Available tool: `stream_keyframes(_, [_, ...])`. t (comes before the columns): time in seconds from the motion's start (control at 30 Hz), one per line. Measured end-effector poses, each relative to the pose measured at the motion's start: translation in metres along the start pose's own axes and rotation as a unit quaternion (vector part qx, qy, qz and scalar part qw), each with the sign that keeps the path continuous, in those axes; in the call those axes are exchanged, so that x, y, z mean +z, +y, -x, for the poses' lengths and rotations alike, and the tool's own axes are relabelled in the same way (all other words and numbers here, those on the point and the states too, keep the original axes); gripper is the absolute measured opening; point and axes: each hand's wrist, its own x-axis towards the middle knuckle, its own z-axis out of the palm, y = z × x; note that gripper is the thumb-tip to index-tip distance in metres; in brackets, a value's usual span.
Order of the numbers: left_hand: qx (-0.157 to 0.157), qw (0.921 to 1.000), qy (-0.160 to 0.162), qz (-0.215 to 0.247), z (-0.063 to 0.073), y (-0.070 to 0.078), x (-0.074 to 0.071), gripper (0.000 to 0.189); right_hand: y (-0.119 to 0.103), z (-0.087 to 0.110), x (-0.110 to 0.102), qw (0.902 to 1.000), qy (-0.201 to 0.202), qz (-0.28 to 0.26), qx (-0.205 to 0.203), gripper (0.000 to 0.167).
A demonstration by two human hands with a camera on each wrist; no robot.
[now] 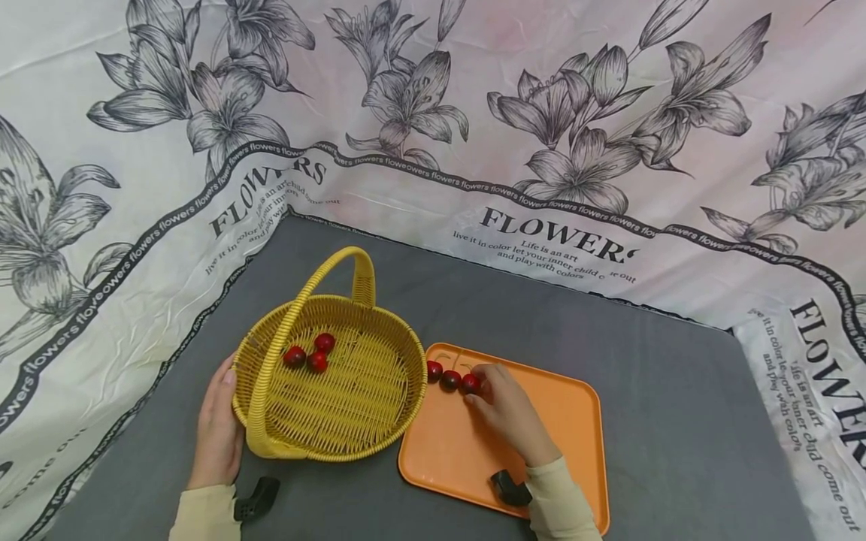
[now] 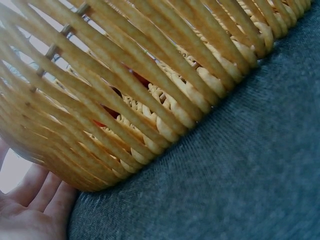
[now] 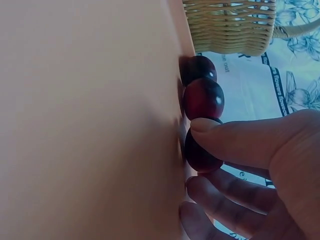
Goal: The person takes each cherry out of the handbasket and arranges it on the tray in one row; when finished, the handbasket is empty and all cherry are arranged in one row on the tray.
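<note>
Three dark red cherries lie on the orange tray (image 1: 541, 406) in a row near its far left corner. At the right end of the row, my right hand (image 1: 504, 409) pinches a cherry (image 3: 202, 152), with the thumb across it. Touching it are a middle cherry (image 1: 450, 381) and a left cherry (image 1: 434, 371). Thin stems show behind them. A yellow woven basket (image 1: 399, 330) with a tall handle stands left of the tray. Inside it are three more cherries (image 1: 317, 362). My left hand (image 1: 219, 428) rests along the basket's outer left side, fingers extended against the wall.
A grey cloth (image 1: 676, 421) covers the table. Flower-printed fabric (image 1: 419, 188) rises at the back and sides. The basket's right side sits close against the tray's left edge, and its handle arches above the rim.
</note>
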Motion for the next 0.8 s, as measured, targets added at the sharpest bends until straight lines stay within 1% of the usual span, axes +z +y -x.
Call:
stream_keyframes(0.23, [0.011,0.9999,-0.003,0.002,-0.001,-0.001,-0.001,0.053,0.0,-0.001,0.002,0.9999,0.005,0.009,-0.008,0.038])
stream_keyframes(0.47, [0.003,1.0,0.007,-0.006,-0.001,-0.002,-0.003,0.054,-0.002,-0.003,0.001,0.9999,-0.01,0.013,-0.006,0.044])
stream_keyframes(0.67, [-0.001,1.0,0.007,-0.003,-0.002,-0.002,-0.003,0.054,-0.004,0.001,-0.002,0.999,-0.012,0.042,-0.006,0.047])
stream_keyframes(0.8, [0.001,1.0,0.0,-0.003,-0.003,-0.002,-0.003,0.054,-0.011,0.004,-0.009,0.9977,-0.002,0.064,-0.022,0.047])
